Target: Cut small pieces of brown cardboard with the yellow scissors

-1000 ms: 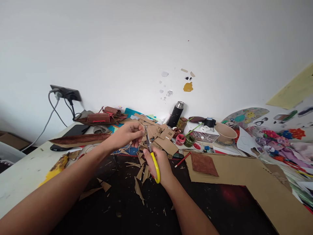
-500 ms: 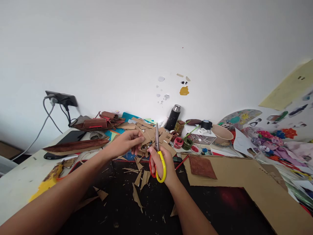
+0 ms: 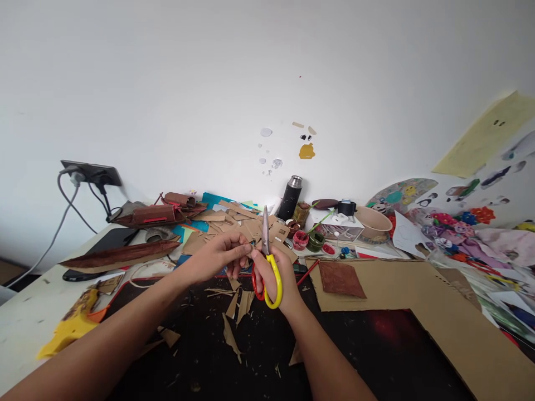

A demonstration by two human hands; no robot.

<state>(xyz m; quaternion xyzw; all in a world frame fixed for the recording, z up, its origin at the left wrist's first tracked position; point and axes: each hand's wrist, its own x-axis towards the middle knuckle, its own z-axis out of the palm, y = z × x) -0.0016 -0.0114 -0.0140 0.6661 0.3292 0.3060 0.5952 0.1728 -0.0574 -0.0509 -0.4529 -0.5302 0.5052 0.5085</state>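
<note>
When inspected, noted scissors (image 3: 266, 244) gripped by right hand (image 3: 287, 277), pointing away, just right of pinched left hand (image 3: 222, 256); cannot tell pinch's contents

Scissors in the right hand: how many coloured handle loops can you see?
2: a yellow loop and, to its left in the picture, a red loop. The right hand partly covers both.

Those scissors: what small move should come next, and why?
Perhaps angle the scissors toward the left hand: the right hand grips them with blades pointing forward, past the left hand rather than toward it. Whether the left hand holds anything is unclear.
</note>
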